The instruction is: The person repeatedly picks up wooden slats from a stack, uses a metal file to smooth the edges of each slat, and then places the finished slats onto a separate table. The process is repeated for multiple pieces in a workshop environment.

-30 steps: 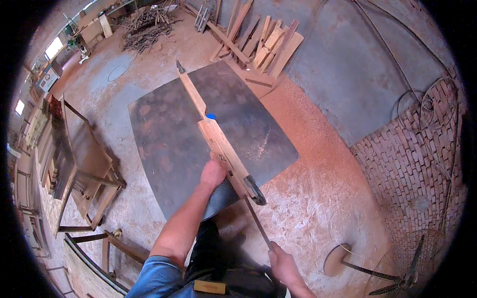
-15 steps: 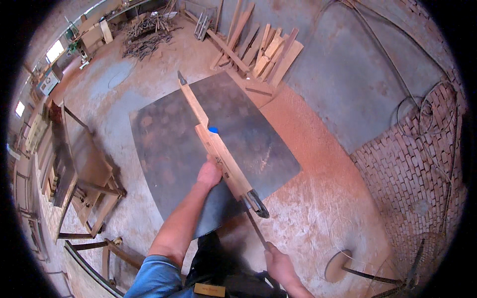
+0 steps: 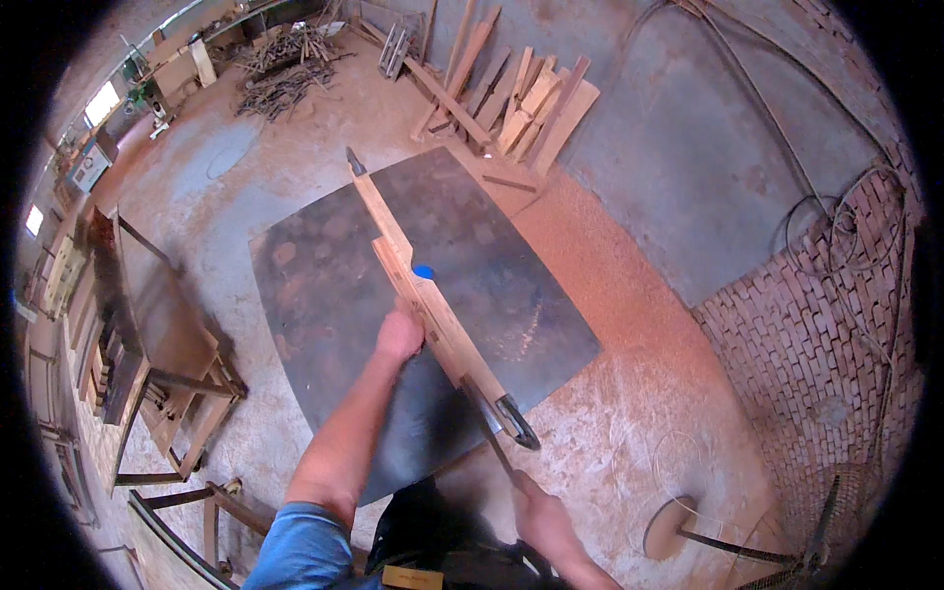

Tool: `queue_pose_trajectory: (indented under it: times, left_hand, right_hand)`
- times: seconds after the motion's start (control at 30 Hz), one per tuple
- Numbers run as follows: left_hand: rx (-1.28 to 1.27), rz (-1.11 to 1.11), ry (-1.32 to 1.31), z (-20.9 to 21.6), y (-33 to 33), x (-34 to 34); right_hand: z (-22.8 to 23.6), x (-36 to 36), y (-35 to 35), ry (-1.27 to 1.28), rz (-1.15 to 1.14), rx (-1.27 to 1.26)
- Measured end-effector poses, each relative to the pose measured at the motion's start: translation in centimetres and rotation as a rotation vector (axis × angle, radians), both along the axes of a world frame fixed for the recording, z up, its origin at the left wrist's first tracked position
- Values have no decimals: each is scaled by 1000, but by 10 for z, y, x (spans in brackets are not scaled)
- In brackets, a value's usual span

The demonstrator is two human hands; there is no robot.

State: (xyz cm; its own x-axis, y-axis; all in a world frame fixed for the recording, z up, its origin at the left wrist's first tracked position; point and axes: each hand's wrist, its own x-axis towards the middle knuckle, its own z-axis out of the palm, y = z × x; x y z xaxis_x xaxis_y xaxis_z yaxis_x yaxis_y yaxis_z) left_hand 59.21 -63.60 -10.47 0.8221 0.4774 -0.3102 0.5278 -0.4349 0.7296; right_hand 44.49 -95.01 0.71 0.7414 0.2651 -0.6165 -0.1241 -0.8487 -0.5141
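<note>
A long pale wooden piece [image 3: 447,320] with dark metal ends lies slantwise above the dark tabletop [image 3: 521,236]. Its near end reaches past the table's edge. A bright blue spot [image 3: 423,272] shows in a notch near its middle. My left hand [image 3: 401,334] is closed around the wood's left side, below that notch; the fingers are partly hidden. Closed on the lower end of a long, thin, dark file-like tool [image 3: 501,454] is my right hand [image 3: 546,516]. The tool's far end lies against the wood near its near metal tip.
Boards [image 3: 551,113] lean against the far wall, beside a heap of sticks [image 3: 285,69]. A wooden stand [image 3: 177,364] is on the left. At the lower right are a round disc [image 3: 669,526] and a brick wall [image 3: 796,334] with hanging cables.
The tool has slid forward and left along the wood's near end, and my right hand has shifted slightly with it. My left hand and the wood have moved a little left.
</note>
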Motion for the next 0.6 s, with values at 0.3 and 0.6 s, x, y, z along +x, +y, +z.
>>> queue_pose_trajectory:
  times: [0.3,0.6]
  left_hand:
    - [-75,7,47,-14,46,29]
    - [-46,57,-49,-15,69,46]
  right_hand:
    - [-10,24,38,-18,7,28]
    - [-26,37,62,-67,4,34]
